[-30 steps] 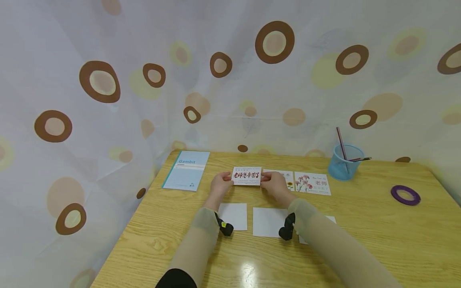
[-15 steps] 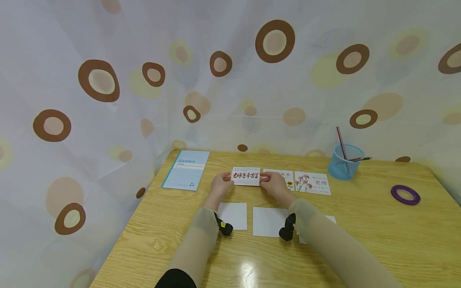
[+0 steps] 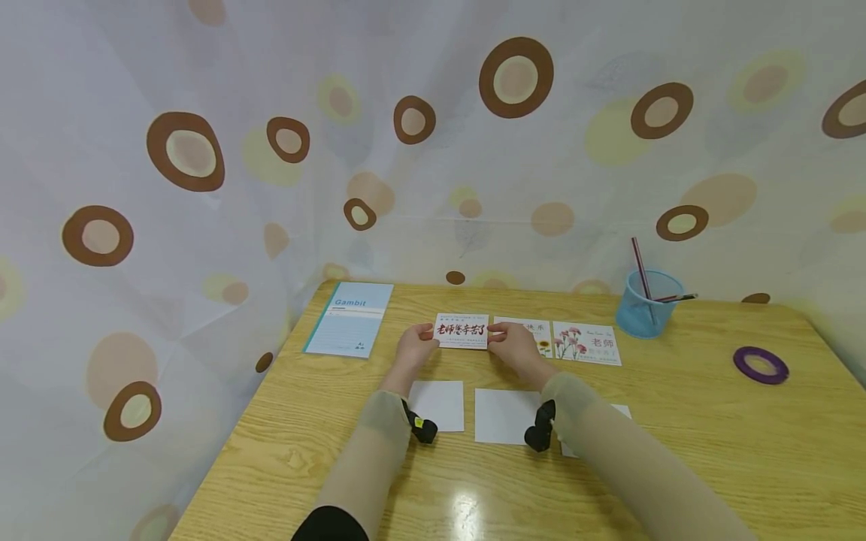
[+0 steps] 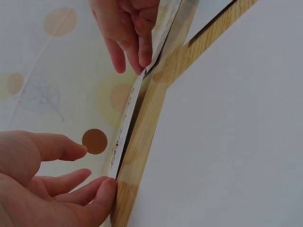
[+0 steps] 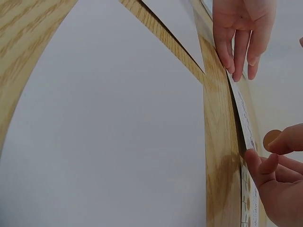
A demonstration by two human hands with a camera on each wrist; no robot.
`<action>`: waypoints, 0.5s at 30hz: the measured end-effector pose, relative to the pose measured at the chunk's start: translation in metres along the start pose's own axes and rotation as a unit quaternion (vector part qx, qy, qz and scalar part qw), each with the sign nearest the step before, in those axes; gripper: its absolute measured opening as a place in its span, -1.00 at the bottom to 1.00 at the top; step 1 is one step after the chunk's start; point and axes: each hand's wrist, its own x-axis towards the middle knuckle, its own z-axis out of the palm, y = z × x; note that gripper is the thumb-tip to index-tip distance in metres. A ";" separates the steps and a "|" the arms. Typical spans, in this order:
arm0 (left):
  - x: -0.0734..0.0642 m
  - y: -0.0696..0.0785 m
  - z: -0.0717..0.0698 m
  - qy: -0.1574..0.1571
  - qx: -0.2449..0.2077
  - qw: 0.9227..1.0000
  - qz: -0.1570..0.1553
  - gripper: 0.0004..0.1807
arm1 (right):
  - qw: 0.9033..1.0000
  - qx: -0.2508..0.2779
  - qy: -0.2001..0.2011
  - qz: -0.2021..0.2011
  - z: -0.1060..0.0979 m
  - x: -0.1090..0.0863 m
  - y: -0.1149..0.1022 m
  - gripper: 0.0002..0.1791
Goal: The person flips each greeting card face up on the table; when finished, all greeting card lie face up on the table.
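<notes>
A printed card [image 3: 461, 331] with dark red Chinese lettering lies at the left end of a row at the back of the table. My left hand [image 3: 414, 347] is at its left edge, and my right hand [image 3: 519, 350] is at its right edge. In the left wrist view, fingertips of the left hand [image 4: 61, 184] touch the card's near corner, the other fingers spread loosely. From the right wrist, the right hand [image 5: 279, 177] shows a fingertip against the opposite end of the card [image 5: 241, 113]. A sunflower card [image 3: 544, 342], partly hidden by the right hand, and a carnation card [image 3: 587, 344] continue the row.
Plain white cards [image 3: 440, 406] lie in a nearer row, partly under the forearms. A blue Gambit notebook [image 3: 349, 319] is at back left. At right stand a blue mesh pen cup [image 3: 639, 317] with pencils and a purple tape ring [image 3: 761, 366]. A patterned curtain [image 3: 433, 173] hangs behind.
The lettered card has shifted very slightly left between both hands since a second ago. Over the last half second hands and cards look still.
</notes>
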 end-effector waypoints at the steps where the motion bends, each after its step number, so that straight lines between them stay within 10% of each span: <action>1: -0.001 0.001 0.000 0.001 0.001 1.000 0.001 -0.45 | 1.000 0.001 -0.001 0.001 0.000 0.000 0.000 -0.53; 15: -0.004 -0.001 -0.003 -0.006 -0.018 1.000 0.006 -0.43 | 1.000 0.019 -0.016 -0.004 -0.003 -0.001 0.002 -0.53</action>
